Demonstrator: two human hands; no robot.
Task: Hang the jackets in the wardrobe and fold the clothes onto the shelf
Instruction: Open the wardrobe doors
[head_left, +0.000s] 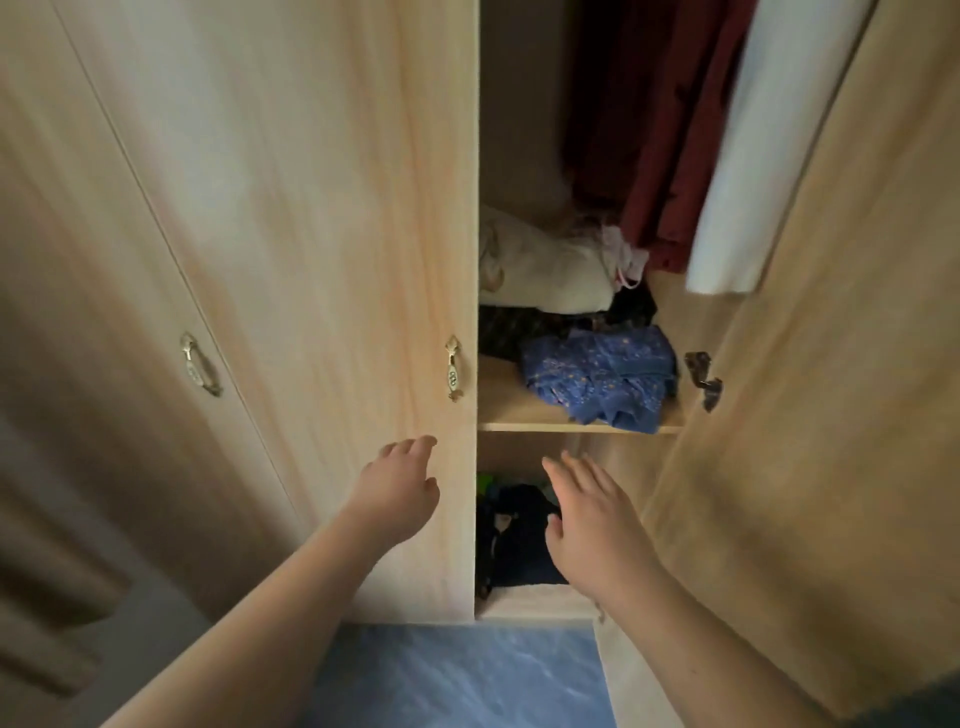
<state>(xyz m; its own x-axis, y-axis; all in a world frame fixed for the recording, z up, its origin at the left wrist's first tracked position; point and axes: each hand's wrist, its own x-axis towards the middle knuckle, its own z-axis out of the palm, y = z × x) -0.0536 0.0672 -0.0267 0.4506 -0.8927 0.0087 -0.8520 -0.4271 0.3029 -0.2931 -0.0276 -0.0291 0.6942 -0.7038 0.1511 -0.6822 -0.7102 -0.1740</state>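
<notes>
The wardrobe stands with its right door (810, 395) swung open. Inside, a dark red jacket (660, 135) and a white garment (763, 156) hang at the top. On the shelf (524, 410) lie a crumpled blue patterned garment (602, 379), a cream bundle (540, 270) and dark clothes behind. Dark clothes (519, 535) fill the lower compartment. My left hand (400, 493) is in front of the closed door (322, 260), fingers loosely curled, holding nothing. My right hand (587, 519) reaches toward the lower compartment with fingers spread and empty.
A second closed door with a brass handle (200, 366) is at the left. A brass handle (453, 368) sits on the middle door's edge. A hinge (702, 379) shows on the open door. Blue floor (457, 675) lies below; a brown curtain (52, 571) hangs at far left.
</notes>
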